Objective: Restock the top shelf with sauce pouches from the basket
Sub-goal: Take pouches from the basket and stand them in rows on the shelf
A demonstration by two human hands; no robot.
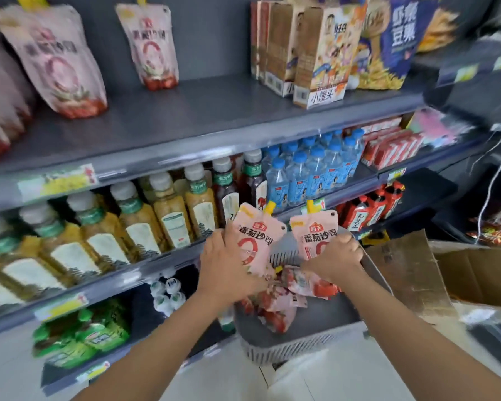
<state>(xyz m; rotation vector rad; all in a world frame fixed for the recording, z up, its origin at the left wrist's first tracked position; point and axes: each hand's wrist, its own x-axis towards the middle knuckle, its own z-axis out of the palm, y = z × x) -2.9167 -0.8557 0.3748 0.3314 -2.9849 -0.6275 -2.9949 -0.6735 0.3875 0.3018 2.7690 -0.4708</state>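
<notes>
My left hand (229,264) grips a pink tomato sauce pouch (256,230) with a yellow spout, held upright above the grey basket (307,340). My right hand (336,256) grips a second pink pouch (315,230) beside it. Several more pouches (275,302) lie in the basket below my hands. On the top shelf (185,123), pink pouches stand at the left (52,59) and one stands further back (149,44). The middle stretch of the shelf board is bare.
Snack cartons (315,53) and a blue bag (388,41) fill the top shelf's right side. Tea bottles (145,218) and water bottles (310,169) line the shelf below. An open cardboard box (446,273) sits right of the basket.
</notes>
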